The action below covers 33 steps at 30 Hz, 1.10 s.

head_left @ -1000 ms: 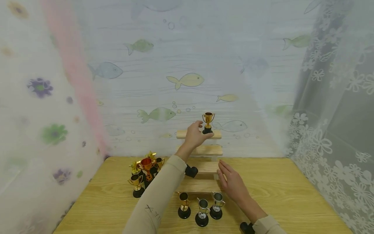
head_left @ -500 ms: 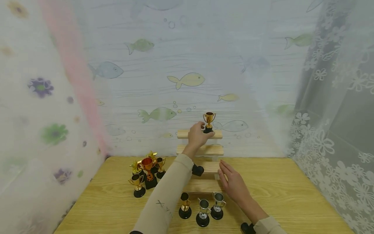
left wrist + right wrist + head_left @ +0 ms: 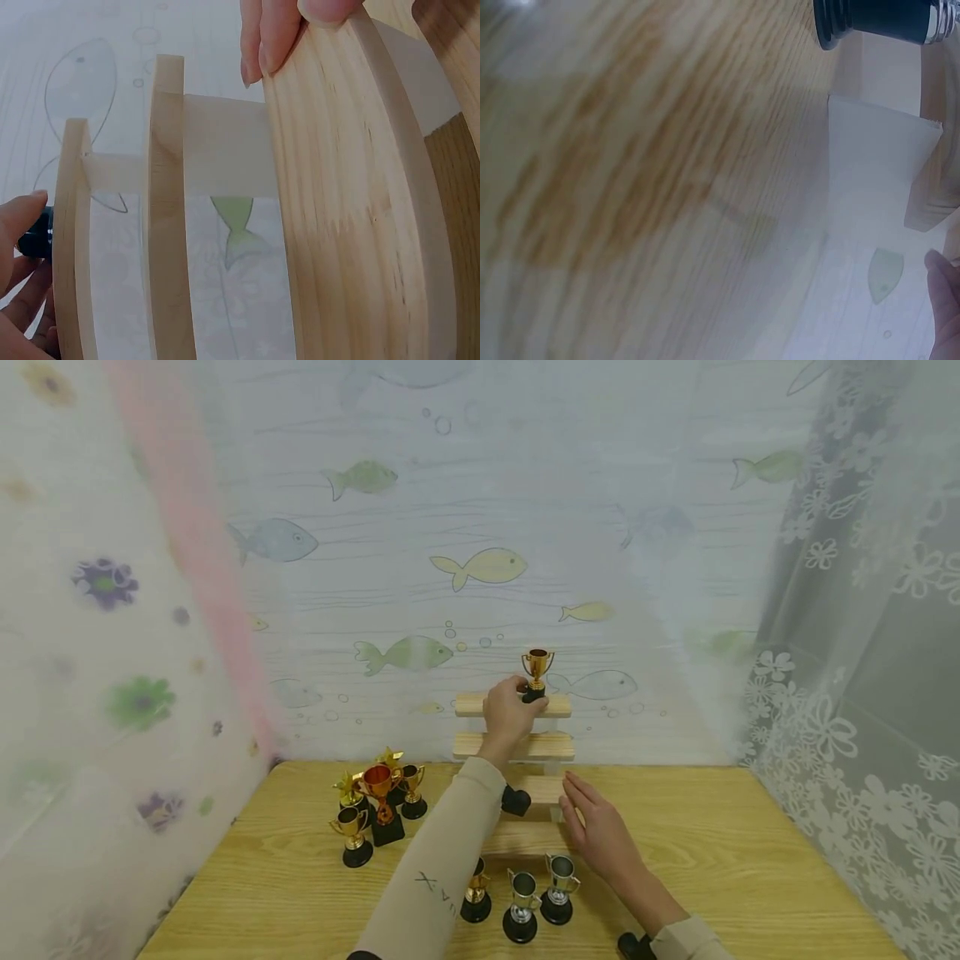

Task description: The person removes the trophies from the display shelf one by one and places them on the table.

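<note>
At the top of the stepped wooden stand (image 3: 543,746), my left hand (image 3: 510,714) pinches the black base of a small gold trophy cup (image 3: 537,665) between thumb and fingers. The cup is upright over the top slat (image 3: 558,707). In the left wrist view, the trophy's dark base (image 3: 37,238) shows between thumb and fingers, behind the slat's edge. My right hand (image 3: 603,835) touches the right end of a lower slat (image 3: 543,790), its fingers nearly straight. Those fingers (image 3: 277,34) lie at that slat's back edge in the left wrist view.
Two silver trophies (image 3: 522,893) and a gold one (image 3: 477,885) stand before the stand, the gold one partly behind my left sleeve. Several more gold trophies (image 3: 352,827) cluster at the left, around a red-bowled trophy (image 3: 381,781). A patterned curtain (image 3: 480,527) hangs behind the table.
My left forearm has swung to the right. The left fingers have drawn closer round the trophy's base, and the cup has shifted very slightly. The right hand stays at its slat.
</note>
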Motion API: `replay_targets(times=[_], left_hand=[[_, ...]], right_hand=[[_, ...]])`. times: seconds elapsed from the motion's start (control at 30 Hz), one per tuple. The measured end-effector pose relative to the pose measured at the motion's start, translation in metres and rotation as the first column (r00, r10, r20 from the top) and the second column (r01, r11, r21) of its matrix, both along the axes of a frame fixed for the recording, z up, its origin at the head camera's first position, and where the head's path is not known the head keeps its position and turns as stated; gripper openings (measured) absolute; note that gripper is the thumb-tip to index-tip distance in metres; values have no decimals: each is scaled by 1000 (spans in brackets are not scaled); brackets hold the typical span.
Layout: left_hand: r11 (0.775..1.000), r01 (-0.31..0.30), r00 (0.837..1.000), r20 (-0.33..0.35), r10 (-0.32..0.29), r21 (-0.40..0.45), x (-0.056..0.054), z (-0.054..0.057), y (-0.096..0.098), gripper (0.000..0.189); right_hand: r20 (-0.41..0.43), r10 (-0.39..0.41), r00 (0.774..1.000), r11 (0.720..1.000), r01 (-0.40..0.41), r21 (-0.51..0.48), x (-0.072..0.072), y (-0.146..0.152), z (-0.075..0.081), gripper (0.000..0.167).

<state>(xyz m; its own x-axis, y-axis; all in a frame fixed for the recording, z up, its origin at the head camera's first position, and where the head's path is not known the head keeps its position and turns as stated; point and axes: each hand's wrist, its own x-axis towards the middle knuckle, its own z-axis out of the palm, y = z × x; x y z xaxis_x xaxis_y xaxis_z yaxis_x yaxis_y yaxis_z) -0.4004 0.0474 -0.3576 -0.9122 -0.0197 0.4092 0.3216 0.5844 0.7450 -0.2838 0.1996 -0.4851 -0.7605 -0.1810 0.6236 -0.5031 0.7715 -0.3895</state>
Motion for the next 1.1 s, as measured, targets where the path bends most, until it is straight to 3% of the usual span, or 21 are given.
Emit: replay_targets(times=[0.87,1.1], left_hand=[[997,-72,995,-72,72,-4,-2,-3,7,29],[997,-71,997,-42,71,15,-3,-2,7,26]], right_hand=[[-2,-12,1000,1000,12,15,-1,2,-2,40],[-14,-7,1000,1000,7,3,2,0,-1,40]])
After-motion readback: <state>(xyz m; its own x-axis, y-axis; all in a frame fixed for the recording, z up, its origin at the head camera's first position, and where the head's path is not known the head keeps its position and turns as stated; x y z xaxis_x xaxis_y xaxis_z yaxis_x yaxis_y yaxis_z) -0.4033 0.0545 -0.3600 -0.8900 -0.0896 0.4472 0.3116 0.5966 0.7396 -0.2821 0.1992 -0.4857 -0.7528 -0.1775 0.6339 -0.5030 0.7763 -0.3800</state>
